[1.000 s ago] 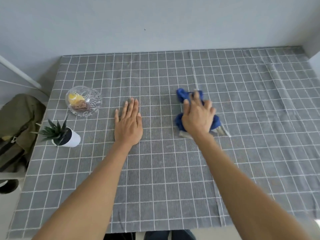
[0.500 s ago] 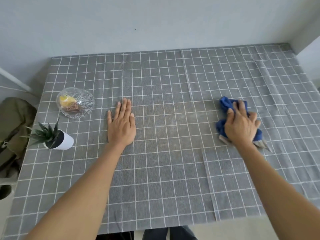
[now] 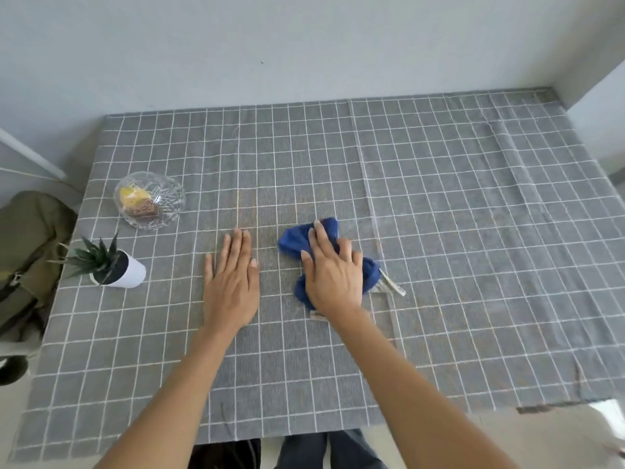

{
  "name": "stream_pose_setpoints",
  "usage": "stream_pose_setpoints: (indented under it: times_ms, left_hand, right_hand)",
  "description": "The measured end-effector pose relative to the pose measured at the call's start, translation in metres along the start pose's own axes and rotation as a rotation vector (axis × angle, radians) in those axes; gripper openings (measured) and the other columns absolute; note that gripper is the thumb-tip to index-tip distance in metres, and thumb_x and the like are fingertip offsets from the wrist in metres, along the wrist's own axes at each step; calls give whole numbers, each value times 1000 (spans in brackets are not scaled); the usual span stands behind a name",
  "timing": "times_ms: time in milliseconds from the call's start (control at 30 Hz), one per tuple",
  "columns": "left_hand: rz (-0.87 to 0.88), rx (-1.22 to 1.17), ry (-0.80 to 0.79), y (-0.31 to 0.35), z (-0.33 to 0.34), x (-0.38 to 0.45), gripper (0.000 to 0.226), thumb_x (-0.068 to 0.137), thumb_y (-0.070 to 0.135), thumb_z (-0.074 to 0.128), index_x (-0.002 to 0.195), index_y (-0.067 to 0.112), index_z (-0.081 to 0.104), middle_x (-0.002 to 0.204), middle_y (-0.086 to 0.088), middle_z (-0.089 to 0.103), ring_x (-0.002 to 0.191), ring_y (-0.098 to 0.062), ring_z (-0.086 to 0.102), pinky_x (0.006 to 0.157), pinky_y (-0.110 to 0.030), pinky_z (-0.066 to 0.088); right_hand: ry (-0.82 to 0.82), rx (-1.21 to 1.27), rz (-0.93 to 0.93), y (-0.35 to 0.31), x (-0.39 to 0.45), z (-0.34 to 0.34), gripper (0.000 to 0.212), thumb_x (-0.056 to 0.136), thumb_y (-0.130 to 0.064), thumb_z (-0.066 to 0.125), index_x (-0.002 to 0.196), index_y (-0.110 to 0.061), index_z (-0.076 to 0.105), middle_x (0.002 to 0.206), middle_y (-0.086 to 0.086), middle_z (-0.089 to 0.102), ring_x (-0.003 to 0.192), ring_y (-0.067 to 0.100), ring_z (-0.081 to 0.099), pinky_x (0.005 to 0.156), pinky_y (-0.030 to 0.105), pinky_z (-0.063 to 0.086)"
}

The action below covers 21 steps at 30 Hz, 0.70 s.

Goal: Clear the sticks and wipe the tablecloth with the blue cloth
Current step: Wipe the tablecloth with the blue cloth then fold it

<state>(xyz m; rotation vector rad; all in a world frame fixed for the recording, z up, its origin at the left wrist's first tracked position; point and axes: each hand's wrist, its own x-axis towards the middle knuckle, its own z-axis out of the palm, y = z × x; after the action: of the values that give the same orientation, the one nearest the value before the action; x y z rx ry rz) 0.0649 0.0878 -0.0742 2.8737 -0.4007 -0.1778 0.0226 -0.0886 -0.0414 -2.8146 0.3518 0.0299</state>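
Note:
A crumpled blue cloth (image 3: 292, 240) with a grey-white edge lies near the middle of the grey checked tablecloth (image 3: 456, 231). My right hand (image 3: 333, 274) presses down on top of the blue cloth, fingers spread over it. My left hand (image 3: 231, 280) lies flat and palm down on the tablecloth just left of the cloth, holding nothing. No sticks are visible on the table.
A cut-glass bowl (image 3: 150, 199) with yellow and brown contents sits at the left. In front of it stands a small spiky plant in a white pot (image 3: 111, 265). An olive bag (image 3: 23, 252) lies beside the table's left edge. Walls border the back and right.
My right hand has slid the blue cloth back leftwards from the right side of the table to near the middle. The left hand stays flat in place.

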Motion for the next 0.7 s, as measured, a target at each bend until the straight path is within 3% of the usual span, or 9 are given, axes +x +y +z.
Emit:
stream_pose_setpoints:
  times_ms: [200,467,600,700]
  left_hand:
    - [-16,11,25,-1,-1,-4,56,96,39,0,150,25,-8,158,9,-9,146,-9,-9,119,-43,-4]
    - [-23,9,14,-1,-1,-4,55,97,37,2,150,25,-9,158,10,-10,145,-8,-12,119,-43,-6]
    - [-28,4,-23,-3,-2,-3,56,96,38,0,149,24,-11,157,8,-15,144,-8,-16,118,-42,-10]
    - [-5,-3,-30,0,-1,-20,56,96,39,-3,148,24,-14,156,7,-19,144,-9,-19,118,-43,-11]
  right_hand:
    - [23,-45,116,49,-1,-7,52,100,-42,19,149,-27,24,158,-15,11,118,23,38,88,38,31]
    - [170,-59,448,163,-8,-42,50,99,-42,24,145,-24,35,154,-12,23,117,32,36,94,46,29]
    - [185,-12,508,159,-8,-45,48,100,-40,24,142,-22,39,153,-10,27,117,32,35,94,46,26]
    - [203,12,403,118,-15,-46,46,100,-38,22,136,-21,44,149,-5,34,115,33,39,92,46,29]
